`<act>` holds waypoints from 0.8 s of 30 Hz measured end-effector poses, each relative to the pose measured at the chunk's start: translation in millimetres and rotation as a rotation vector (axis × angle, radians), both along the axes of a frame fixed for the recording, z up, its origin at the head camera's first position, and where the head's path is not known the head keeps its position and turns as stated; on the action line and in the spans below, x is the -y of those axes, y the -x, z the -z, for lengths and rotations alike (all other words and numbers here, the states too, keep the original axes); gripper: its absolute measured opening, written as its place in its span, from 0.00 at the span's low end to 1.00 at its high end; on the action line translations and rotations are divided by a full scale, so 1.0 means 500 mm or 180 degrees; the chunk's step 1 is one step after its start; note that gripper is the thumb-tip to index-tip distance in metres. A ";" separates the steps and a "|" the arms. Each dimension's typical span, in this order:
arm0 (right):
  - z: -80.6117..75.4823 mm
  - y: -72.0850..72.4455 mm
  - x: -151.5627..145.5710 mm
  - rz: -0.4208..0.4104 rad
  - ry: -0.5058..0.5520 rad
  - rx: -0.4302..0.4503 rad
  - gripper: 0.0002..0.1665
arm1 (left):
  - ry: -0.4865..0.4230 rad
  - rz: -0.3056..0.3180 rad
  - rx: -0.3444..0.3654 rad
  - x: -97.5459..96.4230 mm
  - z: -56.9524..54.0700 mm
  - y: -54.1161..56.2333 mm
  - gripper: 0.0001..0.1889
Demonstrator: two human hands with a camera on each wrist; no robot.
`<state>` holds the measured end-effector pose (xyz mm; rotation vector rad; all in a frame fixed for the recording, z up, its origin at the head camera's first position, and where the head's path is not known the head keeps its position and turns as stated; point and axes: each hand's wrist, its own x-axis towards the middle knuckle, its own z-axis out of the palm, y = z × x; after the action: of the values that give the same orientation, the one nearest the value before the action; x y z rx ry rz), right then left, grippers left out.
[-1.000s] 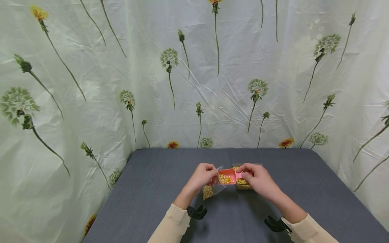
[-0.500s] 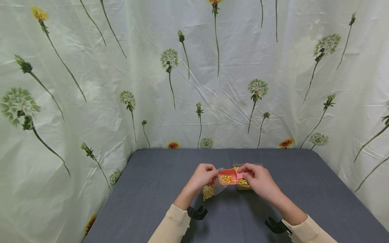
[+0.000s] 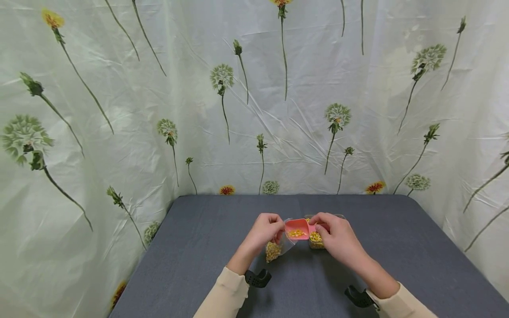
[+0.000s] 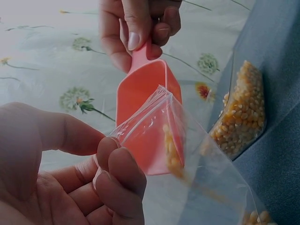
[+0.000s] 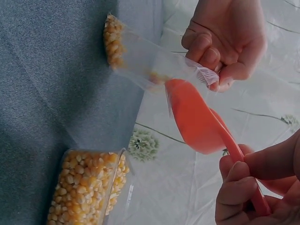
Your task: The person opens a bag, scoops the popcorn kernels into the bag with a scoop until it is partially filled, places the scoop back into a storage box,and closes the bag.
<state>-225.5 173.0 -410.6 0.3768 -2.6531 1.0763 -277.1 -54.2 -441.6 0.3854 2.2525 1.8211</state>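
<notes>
My left hand (image 3: 265, 230) pinches the top edge of a clear zip bag (image 5: 145, 56), which hangs with corn kernels (image 5: 114, 42) in its bottom. By its handle, my right hand (image 3: 337, 232) grips a pink scoop (image 3: 298, 227), tilted with its front lip inside the bag's mouth. Some kernels lie near the scoop's lip, and in the left wrist view kernels (image 4: 173, 154) slide off it down into the bag. Behind and below the right hand stands a clear container (image 5: 123, 161) full of corn kernels, partly hidden by that hand in the head view.
A dark grey cloth-covered table (image 3: 214, 247) lies under both hands. Behind it hangs a pale curtain (image 3: 246, 119) printed with dandelions. Each forearm wears a black wrist mount (image 3: 258, 278) below a cream sleeve (image 3: 228, 291).
The scoop has tipped further toward the bag, and fewer kernels lie in it than before. My right hand has shifted slightly; my left hand keeps its hold on the bag.
</notes>
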 end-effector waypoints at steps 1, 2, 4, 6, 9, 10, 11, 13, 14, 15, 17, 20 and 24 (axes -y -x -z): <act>-0.001 -0.001 0.001 -0.0005 -0.0023 -0.0069 0.10 | -0.0002 -0.0003 0.0001 0.000 -0.001 0.000 0.13; -0.001 -0.001 0.002 -0.0010 -0.0046 -0.0130 0.11 | -0.0005 -0.0006 0.0000 0.000 -0.001 0.000 0.13; 0.000 -0.002 0.004 -0.0014 -0.0100 -0.0276 0.11 | -0.0019 -0.0011 0.0000 0.000 -0.004 0.001 0.13; 0.002 -0.003 0.006 -0.0023 -0.0152 -0.0430 0.12 | -0.0040 -0.0019 -0.0001 0.001 -0.006 0.001 0.12; 0.004 -0.005 0.008 -0.0060 -0.0223 -0.0668 0.13 | -0.0069 -0.0028 0.0006 0.003 -0.009 0.001 0.12; 0.004 -0.005 0.009 -0.0075 -0.0246 -0.0744 0.14 | -0.0079 -0.0028 0.0010 0.004 -0.009 0.001 0.12; 0.004 -0.006 0.010 -0.0089 -0.0278 -0.0823 0.14 | -0.0093 -0.0029 0.0021 0.005 -0.010 0.001 0.11; 0.003 -0.007 0.012 -0.0121 -0.0331 -0.0964 0.14 | -0.0111 -0.0037 0.0029 0.007 -0.010 0.002 0.11; 0.002 -0.007 0.012 -0.0132 -0.0352 -0.1015 0.15 | -0.0129 -0.0048 0.0029 0.008 -0.010 0.002 0.11; 0.002 -0.007 0.013 -0.0139 -0.0372 -0.1062 0.15 | -0.0143 -0.0063 0.0027 0.009 -0.010 0.003 0.11; 0.001 -0.008 0.014 -0.0154 -0.0394 -0.1114 0.15 | -0.0158 -0.0084 0.0013 0.010 -0.009 0.005 0.11; -0.002 -0.010 0.015 -0.0167 -0.0385 -0.1114 0.15 | -0.0174 -0.0124 -0.0019 0.012 -0.008 0.007 0.10; -0.009 -0.014 0.013 -0.0174 -0.0269 -0.1033 0.15 | -0.0171 -0.0128 -0.0022 0.014 -0.008 0.008 0.10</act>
<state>-218.4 166.7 -406.2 0.5898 -2.4145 0.8376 -281.0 -61.3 -437.4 0.3587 2.2354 1.9066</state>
